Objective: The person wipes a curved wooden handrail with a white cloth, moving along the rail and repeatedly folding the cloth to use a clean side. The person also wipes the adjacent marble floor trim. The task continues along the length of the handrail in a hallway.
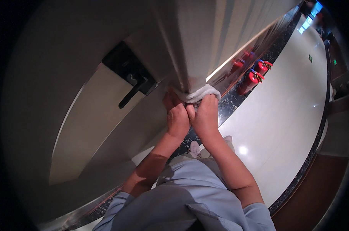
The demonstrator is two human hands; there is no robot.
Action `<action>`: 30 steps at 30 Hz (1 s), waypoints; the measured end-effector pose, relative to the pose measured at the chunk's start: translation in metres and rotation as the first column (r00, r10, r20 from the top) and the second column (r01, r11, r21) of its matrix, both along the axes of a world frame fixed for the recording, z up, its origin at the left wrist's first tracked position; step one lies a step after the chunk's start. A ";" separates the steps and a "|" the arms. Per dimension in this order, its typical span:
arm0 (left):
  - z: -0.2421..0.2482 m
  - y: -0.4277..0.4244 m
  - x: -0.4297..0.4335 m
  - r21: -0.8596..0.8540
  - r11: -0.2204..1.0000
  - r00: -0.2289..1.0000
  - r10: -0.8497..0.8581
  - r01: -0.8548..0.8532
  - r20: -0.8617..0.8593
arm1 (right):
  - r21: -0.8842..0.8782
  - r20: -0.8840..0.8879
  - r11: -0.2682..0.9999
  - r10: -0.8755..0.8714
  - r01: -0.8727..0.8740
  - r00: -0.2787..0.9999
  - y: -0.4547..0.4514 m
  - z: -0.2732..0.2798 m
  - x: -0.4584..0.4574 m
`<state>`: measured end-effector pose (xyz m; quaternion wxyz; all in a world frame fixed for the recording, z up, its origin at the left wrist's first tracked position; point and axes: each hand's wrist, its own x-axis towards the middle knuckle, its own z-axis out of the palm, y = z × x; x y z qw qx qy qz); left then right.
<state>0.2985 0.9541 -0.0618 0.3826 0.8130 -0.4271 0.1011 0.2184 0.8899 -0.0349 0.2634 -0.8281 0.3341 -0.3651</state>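
Note:
Both my hands grip a white cloth [204,93] that is wrapped around the edge of a door frame [189,66]. My left hand [177,115] presses its end of the cloth on the side toward the door, its fingertips partly hidden in shadow. Close beside it, my right hand [206,115] pinches the cloth on the corridor side, the thumb near the middle. To the left of my hands is a door [90,124] with a black lock plate [114,57] and a black lever handle [131,96].
Two red fire extinguishers [249,82] stand on the dark marble border [232,104] along the wall, right of my hands. A pale glossy corridor floor [278,115] stretches away to the upper right. My shoe [195,148] is below my hands.

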 end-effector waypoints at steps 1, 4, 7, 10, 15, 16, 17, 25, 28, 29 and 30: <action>-0.003 -0.001 -0.001 0.016 1.000 1.000 0.007 -0.007 -0.020 | 0.073 -0.077 0.997 -0.004 0.010 0.997 0.000 0.000 0.000; -0.010 -0.005 -0.003 0.012 1.000 0.996 0.000 0.001 -0.092 | 0.265 -0.131 0.964 0.061 -0.024 0.990 -0.003 -0.004 0.000; -0.025 -0.009 -0.004 -0.166 0.986 0.876 -0.100 0.023 -0.472 | 0.339 -0.140 0.940 0.100 -0.047 0.985 -0.008 -0.015 0.001; -0.057 -0.005 -0.006 -0.109 0.994 0.893 -0.031 -0.020 -0.449 | 0.410 -0.126 0.905 0.182 -0.116 0.975 -0.015 -0.037 0.002; -0.118 0.017 0.013 0.102 0.995 0.915 0.055 -0.016 -0.400 | 0.426 -0.087 0.903 0.103 -0.056 0.991 -0.016 -0.081 0.011; -0.125 0.023 0.016 0.246 0.969 0.951 0.079 -0.004 -0.297 | 0.411 -0.057 0.910 0.091 -0.060 0.994 -0.015 -0.089 0.009; -0.132 0.027 0.018 0.307 0.952 0.953 0.088 0.005 -0.291 | 0.379 -0.011 0.924 0.063 -0.054 0.998 -0.015 -0.098 0.007; -0.205 0.038 0.041 0.187 0.980 0.752 0.178 -0.075 -0.635 | 0.588 -0.061 0.807 0.110 -0.053 0.992 -0.006 -0.173 0.047; -0.261 0.061 0.071 0.143 0.989 0.666 0.133 -0.040 -0.734 | 0.584 -0.127 0.811 0.103 -0.009 0.987 0.011 -0.220 0.072; -0.288 0.075 0.085 0.184 0.983 0.667 0.146 -0.014 -0.731 | 0.566 -0.155 0.824 0.100 0.006 0.983 0.022 -0.245 0.084; -0.303 0.076 0.090 0.226 0.974 0.680 0.154 0.017 -0.717 | 0.559 -0.170 0.829 0.096 0.015 0.981 0.024 -0.257 0.087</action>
